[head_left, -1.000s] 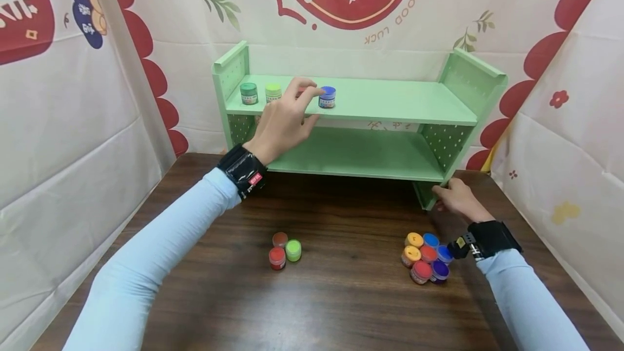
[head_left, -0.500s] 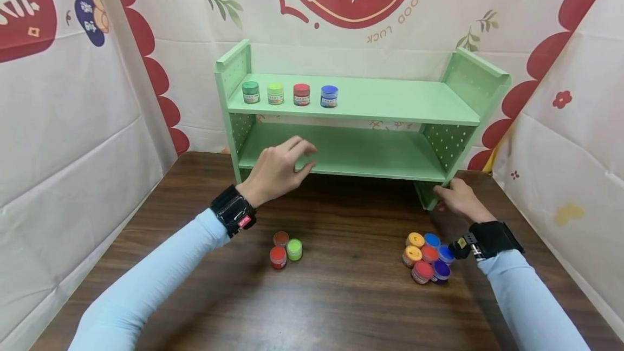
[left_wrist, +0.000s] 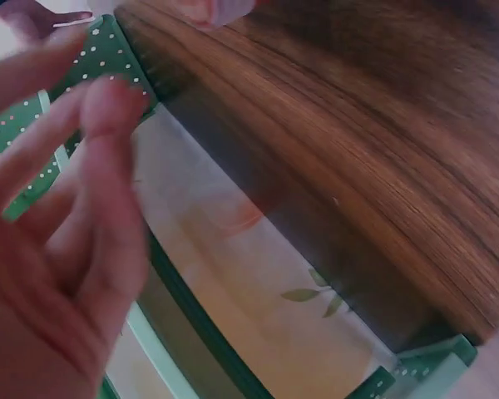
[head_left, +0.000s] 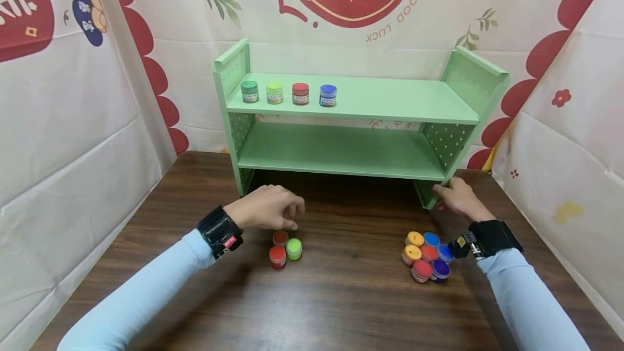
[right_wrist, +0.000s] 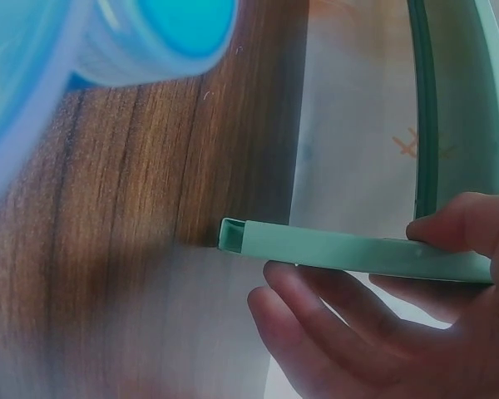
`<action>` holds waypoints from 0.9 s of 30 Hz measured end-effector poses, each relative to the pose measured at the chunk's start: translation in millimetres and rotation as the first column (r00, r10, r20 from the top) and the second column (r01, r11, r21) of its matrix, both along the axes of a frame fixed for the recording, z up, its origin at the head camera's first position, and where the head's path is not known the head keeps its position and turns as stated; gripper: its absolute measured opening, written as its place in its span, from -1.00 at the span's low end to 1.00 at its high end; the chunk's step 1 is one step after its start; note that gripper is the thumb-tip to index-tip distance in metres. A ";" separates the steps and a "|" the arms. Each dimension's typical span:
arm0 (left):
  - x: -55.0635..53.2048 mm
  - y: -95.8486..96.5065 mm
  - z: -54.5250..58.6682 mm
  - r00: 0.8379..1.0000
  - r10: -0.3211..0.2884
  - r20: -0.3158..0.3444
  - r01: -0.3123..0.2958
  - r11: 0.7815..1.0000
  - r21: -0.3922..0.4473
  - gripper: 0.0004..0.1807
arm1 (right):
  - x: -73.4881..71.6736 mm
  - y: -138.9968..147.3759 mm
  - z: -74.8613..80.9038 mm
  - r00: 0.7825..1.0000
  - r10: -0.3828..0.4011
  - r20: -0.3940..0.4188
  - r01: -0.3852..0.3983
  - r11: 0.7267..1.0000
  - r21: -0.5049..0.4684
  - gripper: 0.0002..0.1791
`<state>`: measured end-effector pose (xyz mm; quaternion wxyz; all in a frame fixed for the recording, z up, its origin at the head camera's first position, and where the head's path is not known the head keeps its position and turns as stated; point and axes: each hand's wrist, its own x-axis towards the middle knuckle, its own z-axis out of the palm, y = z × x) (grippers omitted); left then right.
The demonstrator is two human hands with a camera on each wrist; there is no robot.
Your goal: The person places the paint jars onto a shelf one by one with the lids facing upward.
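Observation:
My left hand (head_left: 267, 207) hovers just behind a small cluster of paint jars on the table: a brown-red jar (head_left: 280, 238), a red jar (head_left: 278, 257) and a lime-green jar (head_left: 294, 248). Its fingers are loosely bent, and the left wrist view shows nothing between thumb and fingers. My right hand (head_left: 460, 199) holds the lower right leg of the green two-tier shelf (head_left: 358, 150); in the right wrist view the thumb lies on one side of the panel (right_wrist: 341, 249) and the fingers on the other. On the upper tier stand dark green, lime (head_left: 274, 93), red and blue (head_left: 327, 96) jars in a row.
At the table's right, near my right wrist, several jars are bunched together: yellow-orange (head_left: 411, 255), red (head_left: 421, 271), blue and purple (head_left: 440, 271). White printed cloth (head_left: 73, 140) hangs around the back and sides of the dark wooden table (head_left: 341, 307).
My left hand has left the row of jars on the upper tier and come down to the table, beside the three-jar cluster. The right hand has stayed on the shelf leg.

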<state>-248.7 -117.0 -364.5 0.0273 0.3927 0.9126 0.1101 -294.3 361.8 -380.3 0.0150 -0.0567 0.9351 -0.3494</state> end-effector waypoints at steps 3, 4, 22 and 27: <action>3.2 -5.5 -1.7 0.994 0.017 0.105 -0.009 0.997 -0.077 -0.72 | -0.1 0.0 -0.5 1.000 0.005 -0.001 -0.005 1.000 -0.008 -0.53; 3.9 -7.1 -1.9 0.992 0.022 0.127 -0.010 0.996 -0.093 -0.73 | -0.2 0.2 -0.7 1.000 0.007 -0.004 -0.007 1.000 -0.008 -0.53; -5.2 -13.2 -4.0 0.984 0.063 0.166 -0.046 0.993 -0.107 -0.87 | -0.3 1.8 -1.1 1.000 0.012 -0.022 -0.012 1.000 0.001 -0.53; -13.5 -13.5 -4.8 0.986 0.071 0.153 -0.058 0.995 -0.085 -0.85 | -0.4 1.5 -2.6 1.000 0.005 -0.018 -0.005 1.000 -0.004 -0.55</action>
